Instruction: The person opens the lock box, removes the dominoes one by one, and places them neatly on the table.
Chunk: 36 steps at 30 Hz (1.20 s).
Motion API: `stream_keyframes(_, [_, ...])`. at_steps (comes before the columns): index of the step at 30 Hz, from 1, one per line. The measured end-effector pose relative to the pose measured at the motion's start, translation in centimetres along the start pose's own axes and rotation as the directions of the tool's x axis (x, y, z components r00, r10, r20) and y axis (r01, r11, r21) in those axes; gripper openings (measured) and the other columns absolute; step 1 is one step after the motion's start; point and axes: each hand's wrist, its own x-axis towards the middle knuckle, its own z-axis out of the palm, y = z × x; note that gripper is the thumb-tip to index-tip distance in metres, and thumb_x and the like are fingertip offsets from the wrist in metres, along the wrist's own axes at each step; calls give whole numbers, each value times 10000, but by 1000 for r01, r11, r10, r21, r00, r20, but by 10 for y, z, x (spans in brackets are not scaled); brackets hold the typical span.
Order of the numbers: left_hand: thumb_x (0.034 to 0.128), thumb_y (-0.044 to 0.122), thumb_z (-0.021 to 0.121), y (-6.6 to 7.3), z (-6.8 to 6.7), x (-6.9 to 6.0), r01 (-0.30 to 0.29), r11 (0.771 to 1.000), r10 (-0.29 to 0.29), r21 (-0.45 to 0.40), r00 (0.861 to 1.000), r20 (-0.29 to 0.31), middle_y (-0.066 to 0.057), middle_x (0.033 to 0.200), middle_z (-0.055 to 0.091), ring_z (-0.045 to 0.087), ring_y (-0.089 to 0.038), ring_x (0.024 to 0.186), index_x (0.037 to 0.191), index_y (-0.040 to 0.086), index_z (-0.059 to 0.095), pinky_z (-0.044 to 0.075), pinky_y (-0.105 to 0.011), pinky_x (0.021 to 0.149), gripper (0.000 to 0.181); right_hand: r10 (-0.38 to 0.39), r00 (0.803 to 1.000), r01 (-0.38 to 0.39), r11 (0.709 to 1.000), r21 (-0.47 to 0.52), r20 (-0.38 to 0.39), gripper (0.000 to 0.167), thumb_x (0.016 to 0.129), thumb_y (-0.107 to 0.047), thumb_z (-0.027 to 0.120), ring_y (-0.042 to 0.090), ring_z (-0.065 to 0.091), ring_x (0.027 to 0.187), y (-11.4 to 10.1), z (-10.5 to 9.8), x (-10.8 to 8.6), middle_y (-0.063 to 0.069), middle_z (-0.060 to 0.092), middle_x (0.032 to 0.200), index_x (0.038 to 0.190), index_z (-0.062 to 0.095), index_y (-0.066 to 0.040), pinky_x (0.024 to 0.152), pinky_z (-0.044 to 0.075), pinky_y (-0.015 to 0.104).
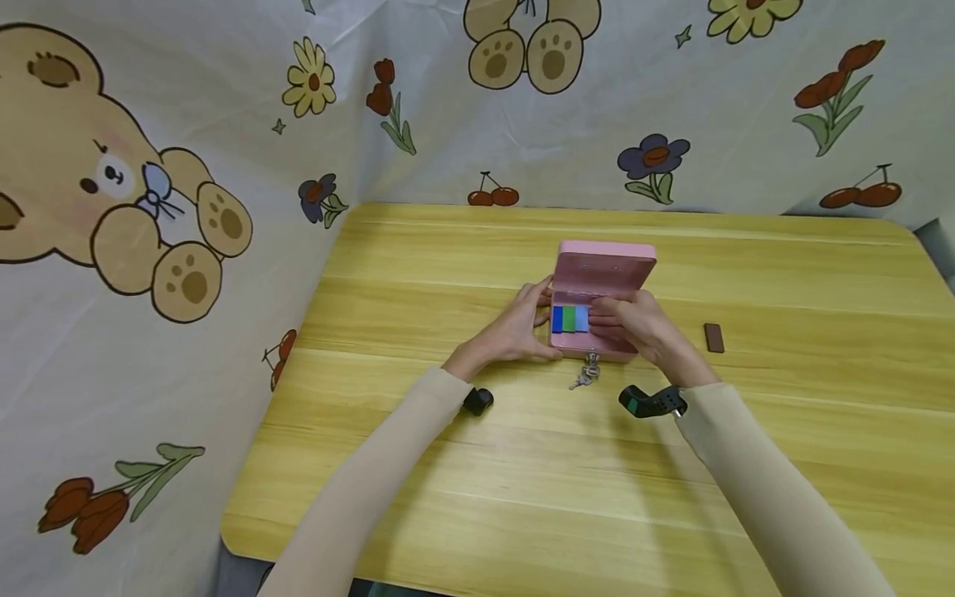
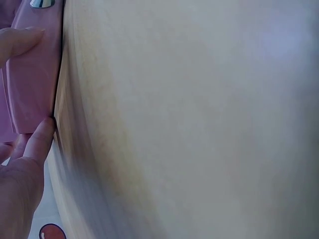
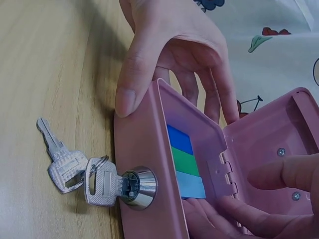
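Note:
A pink metal cash box [image 1: 597,352] stands on the table with its lid [image 1: 606,272] raised. Inside, at the left, lie a dark blue block [image 3: 179,139], a green block [image 3: 184,162] and a light blue block [image 3: 191,185] side by side. My left hand [image 1: 515,323] grips the box's left end, thumb on the front wall, fingers around the side. My right hand [image 1: 642,323] reaches into the right part, fingertips beside the light blue block; no held thing shows there. Two keys [image 3: 67,169] hang on a ring, one inserted in the front lock [image 3: 142,188].
A small brown block [image 1: 714,337] lies on the wooden table [image 1: 806,431], right of the box. Cloth printed with bears and flowers [image 1: 224,166] hangs behind and to the left of the table. A dark strap device [image 1: 652,403] is on my right wrist.

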Motion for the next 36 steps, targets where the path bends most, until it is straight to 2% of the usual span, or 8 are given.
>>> stream_keyframes(4, [719, -98, 910, -1, 0, 0, 4, 1000, -4, 14, 1000, -4, -193, 1518, 298, 374, -309, 1479, 1672, 44, 57, 401, -165, 1163, 1287, 10, 1000, -11, 999, 34, 3, 472, 1107, -131, 491, 93, 720, 927, 1, 0, 2, 61, 702, 1069, 1475, 394, 147, 982, 612, 316])
stream_keyframes(7, [722, -92, 911, -1, 0, 0, 9, 1000, -9, 16, 1000, -2, -190, 1516, 298, 375, -304, 1481, 1675, 55, 53, 395, -158, 1162, 1291, 8, 1000, -8, 999, 40, 7, 469, 1104, -116, 491, 76, 721, 896, 1, 0, 3, 15, 702, 1001, 1469, 397, 163, 958, 621, 295])
stream_keyframes(11, [724, -93, 910, -1, -1, 0, 16, 1000, -16, 7, 1000, 1, -186, 1518, 295, 373, -307, 1485, 1678, 62, 49, 391, -156, 1162, 1294, 9, 1000, -9, 1000, -3, -4, 472, 1110, -127, 474, 85, 714, 925, 1, 2, 2, 152, 662, 1185, 1482, 394, 153, 964, 617, 290])
stream_keyframes(14, [728, -91, 909, -1, -1, 0, 16, 1000, -16, 9, 1000, 1, -185, 1518, 295, 369, -306, 1488, 1677, 58, 51, 391, -159, 1163, 1288, 23, 1000, -23, 999, -34, -14, 487, 1118, -141, 449, 109, 699, 994, 1, 4, 2, 272, 544, 1390, 1506, 381, 146, 1023, 587, 314])
stream_keyframes(17, [729, -91, 908, -1, -1, 0, 12, 1000, -12, 12, 1000, 3, -191, 1517, 294, 365, -307, 1490, 1675, 51, 52, 389, -161, 1166, 1283, 37, 999, -38, 998, -40, -14, 502, 1119, -133, 435, 125, 682, 1054, -1, 5, 1, 314, 455, 1489, 1524, 361, 155, 1081, 543, 333])
stream_keyframes(25, [732, -86, 908, 0, -1, 0, 13, 1000, -13, 25, 1000, 6, -187, 1530, 289, 353, -303, 1494, 1673, 50, 49, 380, -154, 1170, 1282, 46, 999, -46, 998, -39, -17, 481, 1092, -52, 459, 125, 672, 1045, 1, 6, 3, 316, 442, 1483, 1506, 376, 178, 1069, 543, 306])
stream_keyframes(32, [743, -81, 905, 0, -2, 0, 11, 1000, -11, 22, 1000, 10, -182, 1526, 287, 352, -298, 1496, 1675, 61, 40, 371, -142, 1170, 1279, 56, 998, -61, 991, -121, -39, 475, 1076, -61, 527, 183, 679, 1117, 2, 8, 5, 337, 501, 1464, 1483, 434, 166, 1027, 580, 291])
stream_keyframes(36, [745, -68, 908, 0, -2, -1, 10, 999, -10, 33, 1000, 11, -182, 1528, 290, 361, -300, 1493, 1677, 64, 40, 378, -142, 1164, 1280, 50, 998, -56, 987, -148, -45, 485, 1071, -63, 548, 129, 695, 1065, 3, 9, 7, 350, 511, 1464, 1483, 439, 168, 974, 598, 248])
